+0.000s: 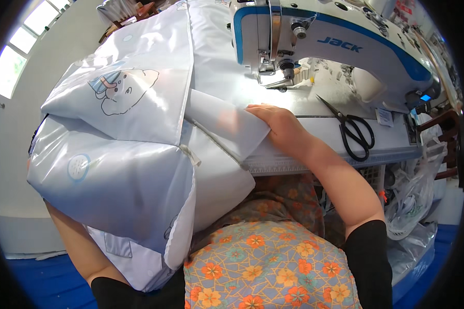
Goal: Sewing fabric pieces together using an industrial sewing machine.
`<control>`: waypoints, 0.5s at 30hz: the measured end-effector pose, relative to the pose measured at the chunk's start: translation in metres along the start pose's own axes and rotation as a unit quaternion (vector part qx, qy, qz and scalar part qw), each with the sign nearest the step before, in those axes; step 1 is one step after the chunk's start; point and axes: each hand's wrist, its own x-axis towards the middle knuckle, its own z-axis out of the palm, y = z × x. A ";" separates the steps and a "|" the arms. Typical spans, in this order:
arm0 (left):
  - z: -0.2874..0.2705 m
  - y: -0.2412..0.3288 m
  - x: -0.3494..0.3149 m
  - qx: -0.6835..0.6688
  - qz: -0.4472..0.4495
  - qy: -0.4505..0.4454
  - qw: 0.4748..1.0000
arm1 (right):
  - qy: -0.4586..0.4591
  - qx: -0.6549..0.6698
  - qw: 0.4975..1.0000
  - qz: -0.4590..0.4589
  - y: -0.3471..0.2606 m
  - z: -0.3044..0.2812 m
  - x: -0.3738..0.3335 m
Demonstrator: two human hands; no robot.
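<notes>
Our right hand (286, 127), nearer the flap (224, 122), rests its fingers (260, 110) together on it, pinch unclear; the white cloth (118, 154) spreads toward nine o'clock, long axis twelve-to-six. Our left hand is hidden, grip unknown.

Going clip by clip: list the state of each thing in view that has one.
Shiny white cartoon-printed fabric: folded, wrinkled
Bare right hand: resting on the fabric
Left hand: hidden; left forearm partly covered by the fabric
Black-handled metal scissors: lying down, blades apparently together
White-and-blue sewing machine: small display lit
Clear plastic bag: crumpled
</notes>
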 end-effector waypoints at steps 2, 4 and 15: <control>0.012 0.003 0.004 -0.008 0.006 -0.009 1.000 | 0.020 -0.125 0.988 -0.088 0.007 0.000 0.005; 0.024 0.006 0.007 -0.013 0.010 -0.020 1.000 | 0.036 -0.130 0.987 -0.088 0.009 0.001 0.005; 0.005 0.063 0.029 -0.002 0.066 -0.066 0.996 | 0.077 -0.121 0.960 -0.242 -0.013 0.003 0.013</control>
